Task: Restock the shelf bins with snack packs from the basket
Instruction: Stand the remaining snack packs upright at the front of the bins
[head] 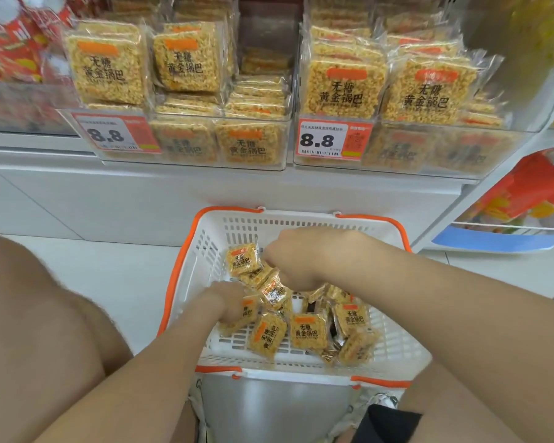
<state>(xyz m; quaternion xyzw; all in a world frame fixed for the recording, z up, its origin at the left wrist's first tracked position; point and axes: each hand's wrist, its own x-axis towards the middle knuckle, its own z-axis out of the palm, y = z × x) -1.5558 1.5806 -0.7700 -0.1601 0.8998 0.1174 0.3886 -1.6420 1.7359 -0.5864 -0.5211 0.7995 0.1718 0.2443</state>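
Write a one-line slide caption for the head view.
Left hand and right hand grasp yellow snack packs in a white, orange-rimmed plastic basket below clear plastic shelf bins.

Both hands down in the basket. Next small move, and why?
Likely lift the right hand, which looks curled round several snack packs, up to the left bin; its right-hand column sits lowest. The left hand is in the basket among packs, fingers hidden.
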